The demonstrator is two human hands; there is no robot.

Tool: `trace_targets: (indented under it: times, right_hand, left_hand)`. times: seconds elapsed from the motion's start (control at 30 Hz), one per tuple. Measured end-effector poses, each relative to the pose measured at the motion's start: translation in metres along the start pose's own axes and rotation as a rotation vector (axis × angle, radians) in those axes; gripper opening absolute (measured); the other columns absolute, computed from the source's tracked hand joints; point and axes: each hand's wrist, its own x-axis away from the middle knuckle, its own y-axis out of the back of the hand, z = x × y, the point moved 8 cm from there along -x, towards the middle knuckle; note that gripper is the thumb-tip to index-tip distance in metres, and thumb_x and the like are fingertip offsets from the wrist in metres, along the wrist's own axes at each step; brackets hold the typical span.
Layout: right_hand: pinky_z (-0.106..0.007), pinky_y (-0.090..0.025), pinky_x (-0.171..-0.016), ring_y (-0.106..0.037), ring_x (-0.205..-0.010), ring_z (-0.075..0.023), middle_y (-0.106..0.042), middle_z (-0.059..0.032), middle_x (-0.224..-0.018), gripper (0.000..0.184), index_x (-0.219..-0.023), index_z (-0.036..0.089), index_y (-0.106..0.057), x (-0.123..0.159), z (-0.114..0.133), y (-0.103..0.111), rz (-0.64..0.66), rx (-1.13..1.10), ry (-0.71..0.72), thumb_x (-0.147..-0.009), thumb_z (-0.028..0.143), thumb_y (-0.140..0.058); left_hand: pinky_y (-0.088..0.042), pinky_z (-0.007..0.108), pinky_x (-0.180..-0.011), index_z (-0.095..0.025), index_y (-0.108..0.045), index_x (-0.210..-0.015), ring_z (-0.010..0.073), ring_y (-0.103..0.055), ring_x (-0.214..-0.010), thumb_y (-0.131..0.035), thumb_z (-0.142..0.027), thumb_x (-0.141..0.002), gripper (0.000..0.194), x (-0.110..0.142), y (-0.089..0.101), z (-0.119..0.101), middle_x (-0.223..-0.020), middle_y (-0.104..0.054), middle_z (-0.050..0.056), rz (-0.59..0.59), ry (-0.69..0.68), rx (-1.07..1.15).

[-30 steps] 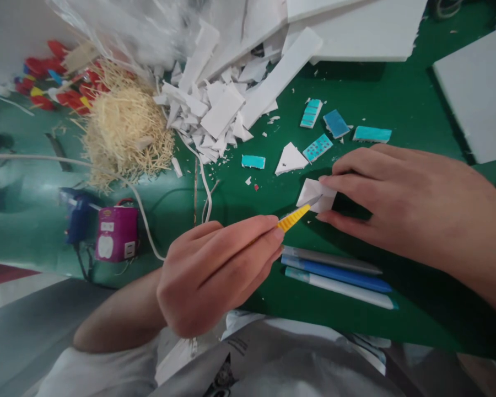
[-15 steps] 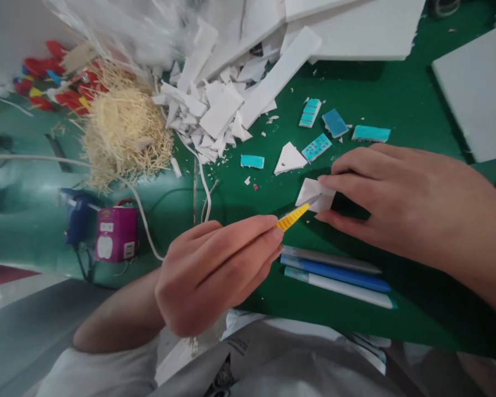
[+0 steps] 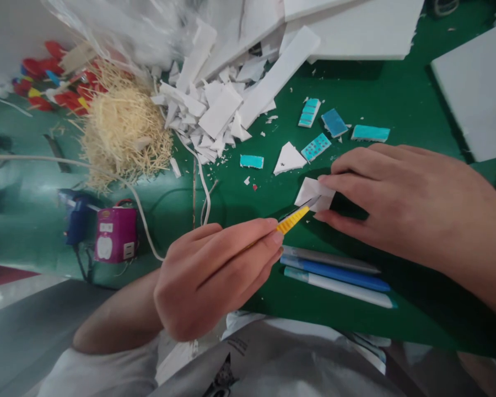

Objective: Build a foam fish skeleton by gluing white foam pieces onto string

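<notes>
My left hand (image 3: 223,270) is closed round a yellow utility knife (image 3: 292,219), its blade tip resting on a small white foam piece (image 3: 309,193). With thumb and fingers, my right hand (image 3: 405,204) pinches the right end of that piece against the green table. Just beyond it lie a pointed white foam offcut (image 3: 289,158) and a turquoise piece with dark dots (image 3: 316,147). Several other painted pieces lie around, among them a striped one (image 3: 310,112), a darker blue one (image 3: 334,122) and a plain turquoise one (image 3: 371,133).
Three markers, including a blue one (image 3: 334,272), lie nearest my body. A heap of white foam scraps (image 3: 221,110) and a bundle of straw (image 3: 128,129) are at the back left. A purple box-shaped adapter (image 3: 116,234) and a white cable (image 3: 143,212) lie left; a foam board (image 3: 477,94) lies right.
The knife tip has shifted very slightly on the white foam piece. Both hands otherwise keep their places and grips.
</notes>
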Motion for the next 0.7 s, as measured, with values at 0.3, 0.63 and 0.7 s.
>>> trace_targets:
  times: [0.3, 0.63, 0.7]
  right_hand:
    - [-0.040, -0.048, -0.069, -0.066, -0.082, -0.0250, -0.073, -0.0115, -0.097, 0.029, -0.096, 0.017, -0.079, 0.0005, 0.0037, 0.0029, -0.053, 0.025, 0.041, -0.102, 0.035, -0.056]
    - [-0.040, -0.050, -0.067, -0.067, -0.083, -0.0253, -0.073, -0.0115, -0.096, 0.028, -0.098, 0.015, -0.079, 0.0021, 0.0029, 0.0057, -0.058, 0.006, 0.056, -0.102, 0.035, -0.059]
    - [-0.040, -0.051, -0.067, -0.067, -0.083, -0.0256, -0.073, -0.0113, -0.096, 0.027, -0.098, 0.015, -0.079, 0.0019, 0.0034, 0.0053, -0.068, 0.003, 0.062, -0.102, 0.033, -0.059]
  left_hand:
    - [-0.063, 0.027, -0.061, -0.011, -0.076, -0.109, 0.0141, -0.082, -0.079, -0.080, -0.008, -0.092, 0.018, 0.0011, 0.0050, -0.0004, -0.107, -0.085, 0.007, -0.010, 0.010, -0.025]
    - [-0.059, 0.031, -0.058, -0.009, -0.077, -0.105, 0.0128, -0.081, -0.078, -0.082, -0.006, -0.091, 0.016, 0.0022, 0.0035, -0.0001, -0.104, -0.085, 0.009, 0.009, -0.037, -0.035]
    - [-0.059, 0.031, -0.058, -0.009, -0.076, -0.105, 0.0128, -0.081, -0.078, -0.081, -0.006, -0.091, 0.014, 0.0036, 0.0063, 0.0010, -0.104, -0.085, 0.009, -0.001, -0.039, -0.025]
